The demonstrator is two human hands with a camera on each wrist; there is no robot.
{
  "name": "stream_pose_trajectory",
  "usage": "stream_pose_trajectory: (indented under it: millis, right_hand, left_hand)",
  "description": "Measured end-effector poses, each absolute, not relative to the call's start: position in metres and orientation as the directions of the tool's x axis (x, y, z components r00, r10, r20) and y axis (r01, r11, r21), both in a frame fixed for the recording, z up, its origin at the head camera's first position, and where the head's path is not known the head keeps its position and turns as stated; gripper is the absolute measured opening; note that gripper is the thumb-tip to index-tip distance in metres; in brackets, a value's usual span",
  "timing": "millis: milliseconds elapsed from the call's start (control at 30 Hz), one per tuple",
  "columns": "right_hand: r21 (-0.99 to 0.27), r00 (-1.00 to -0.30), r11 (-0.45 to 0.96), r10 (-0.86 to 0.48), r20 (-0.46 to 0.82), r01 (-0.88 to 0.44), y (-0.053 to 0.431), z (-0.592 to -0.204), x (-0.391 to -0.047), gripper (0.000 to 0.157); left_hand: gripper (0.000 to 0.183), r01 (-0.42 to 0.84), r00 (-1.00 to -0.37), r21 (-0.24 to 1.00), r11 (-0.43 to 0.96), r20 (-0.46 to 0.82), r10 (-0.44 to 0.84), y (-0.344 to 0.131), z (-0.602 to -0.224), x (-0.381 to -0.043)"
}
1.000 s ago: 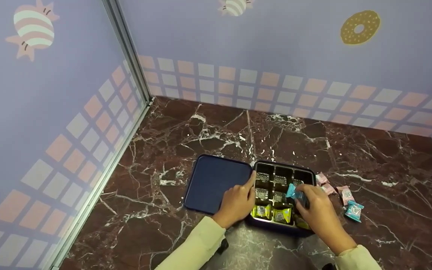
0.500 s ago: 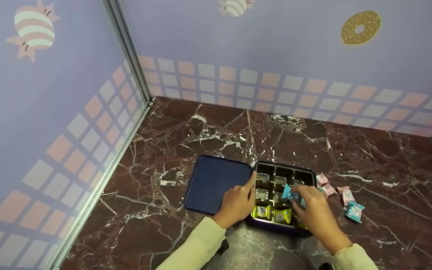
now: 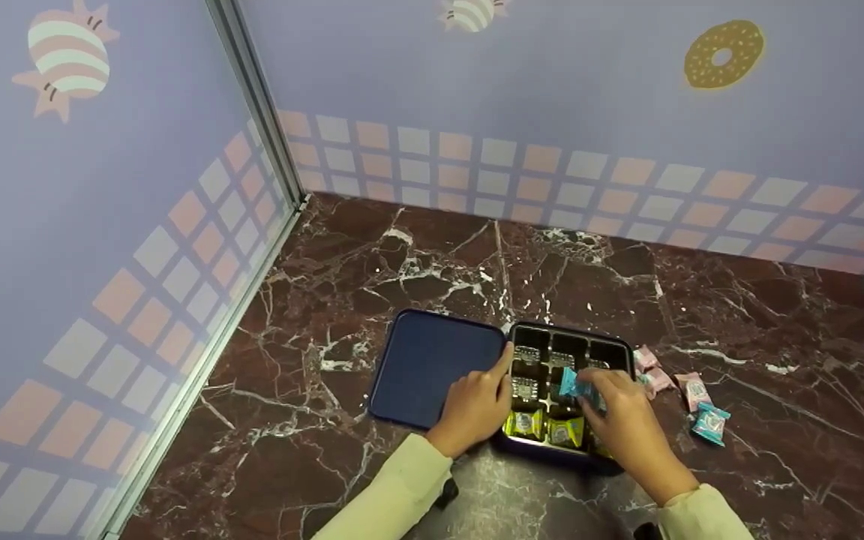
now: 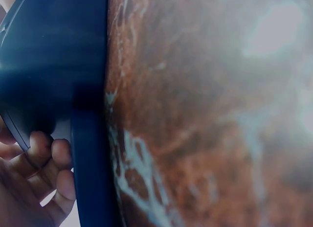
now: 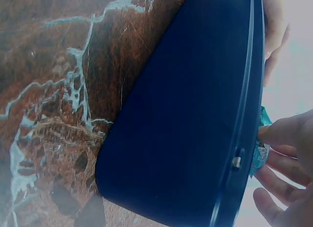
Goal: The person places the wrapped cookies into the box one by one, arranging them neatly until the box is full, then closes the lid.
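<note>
My right hand (image 3: 623,420) pinches a blue wrapped candy (image 3: 571,384) over the middle row of a navy box (image 3: 552,451) with a divided tray. In the right wrist view, thumb and fingers hold the candy's wrapper (image 5: 260,156) just beyond the box rim. My left hand (image 3: 475,403) holds the box's left edge, index finger along the rim. Its fingertips (image 4: 61,153) lie against the navy side in the left wrist view. Yellow-green wrapped candies (image 3: 526,424) fill compartments in the near row; the right hand partly hides the rightmost one.
The navy lid (image 3: 436,367) lies flat against the box's left side. Right of the box are several pink wrapped candies (image 3: 693,390) and another blue candy (image 3: 710,424) on the marbled surface (image 3: 432,262). Patterned panels (image 3: 552,90) stand behind and at left.
My right hand has shifted slightly left over the box, carrying the blue candy from the right column toward the middle compartment. The left hand stays in place.
</note>
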State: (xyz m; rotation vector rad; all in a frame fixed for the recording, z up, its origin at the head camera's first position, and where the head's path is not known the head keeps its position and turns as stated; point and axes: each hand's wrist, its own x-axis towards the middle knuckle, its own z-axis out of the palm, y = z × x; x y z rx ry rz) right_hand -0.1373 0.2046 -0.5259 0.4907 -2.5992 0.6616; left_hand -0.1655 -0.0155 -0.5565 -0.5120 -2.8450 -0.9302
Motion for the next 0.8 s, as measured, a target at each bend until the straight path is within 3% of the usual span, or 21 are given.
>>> stream_pose_trajectory:
  millis: [800]
  right_hand:
    - [-0.362,-0.856,0.822,-0.262,0.446,-0.44,0.1956,-0.5302,-0.1396,0.038]
  left_hand:
    - [0.05,0.362,-0.932,0.542,0.758,0.225,0.284,-0.0153,-0.5574,-0.1655]
